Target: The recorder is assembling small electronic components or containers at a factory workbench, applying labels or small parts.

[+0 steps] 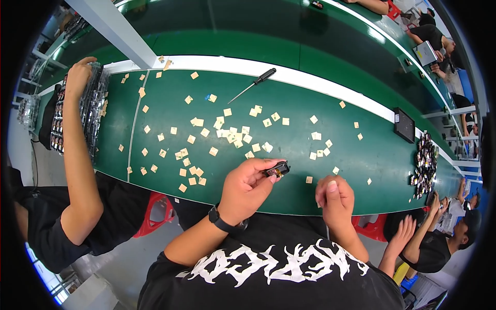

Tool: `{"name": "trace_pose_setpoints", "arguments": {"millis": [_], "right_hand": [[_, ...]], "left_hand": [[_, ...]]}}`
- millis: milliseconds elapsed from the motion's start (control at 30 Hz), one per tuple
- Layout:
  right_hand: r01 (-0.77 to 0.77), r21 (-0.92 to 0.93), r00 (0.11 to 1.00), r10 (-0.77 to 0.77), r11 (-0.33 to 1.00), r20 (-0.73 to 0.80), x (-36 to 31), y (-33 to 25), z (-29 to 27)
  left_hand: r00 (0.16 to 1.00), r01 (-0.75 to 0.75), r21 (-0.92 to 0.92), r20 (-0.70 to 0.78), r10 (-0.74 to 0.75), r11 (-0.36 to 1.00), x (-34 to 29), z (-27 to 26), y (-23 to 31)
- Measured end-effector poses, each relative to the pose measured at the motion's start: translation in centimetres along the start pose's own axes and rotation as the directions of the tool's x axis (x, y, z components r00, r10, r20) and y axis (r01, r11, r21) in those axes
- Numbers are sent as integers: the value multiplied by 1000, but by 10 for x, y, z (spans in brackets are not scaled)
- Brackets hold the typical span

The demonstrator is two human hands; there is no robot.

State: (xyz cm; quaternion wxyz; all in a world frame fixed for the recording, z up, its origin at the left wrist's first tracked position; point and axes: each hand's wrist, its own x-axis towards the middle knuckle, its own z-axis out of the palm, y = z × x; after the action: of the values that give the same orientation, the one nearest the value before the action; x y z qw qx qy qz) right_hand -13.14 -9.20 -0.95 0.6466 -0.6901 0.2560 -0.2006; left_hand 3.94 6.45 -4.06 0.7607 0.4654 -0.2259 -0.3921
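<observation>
Between the thumb and fingers of my left hand (243, 190) is a small black electronic part (277, 169), its open side showing tiny coloured pieces inside. I hold it above the near edge of the green worktable (289, 194). To its right, apart from the part, my right hand (337, 200) is closed with the thumb against the curled fingers. Whatever those fingertips may hold is too small to tell. Many small square cream paper pieces (235, 135) lie scattered over the tabletop beyond my hands, one of them (309, 180) just left of my right hand.
A black-handled screwdriver (265, 75) lies near the far white edge. A black tray (404, 125) and a heap of small black parts (424, 161) are at the right. On the left, a co-worker's arm (82, 150) reaches over stacked plastic trays (93, 111). More people sit at the right.
</observation>
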Motion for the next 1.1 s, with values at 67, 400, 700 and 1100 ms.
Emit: {"name": "trace_pose_setpoints", "arguments": {"millis": [67,400,700,1100], "right_hand": [[23,186,997,-9,982,-75,-3,9,-6],[-29,414,909,196,910,-367,-11,3,-65],[-163,249,776,280,955,-565,-11,6,-131],[-267,-566,786,-164,780,-596,6,-4,-210]], "left_hand": [[995,31,59,-92,-26,998,-6,7,14],[665,69,644,-599,446,762,-6,-198,98],[625,329,765,-616,480,554,-33,-347,125],[672,127,982,-190,716,142,-18,-221,111]]}}
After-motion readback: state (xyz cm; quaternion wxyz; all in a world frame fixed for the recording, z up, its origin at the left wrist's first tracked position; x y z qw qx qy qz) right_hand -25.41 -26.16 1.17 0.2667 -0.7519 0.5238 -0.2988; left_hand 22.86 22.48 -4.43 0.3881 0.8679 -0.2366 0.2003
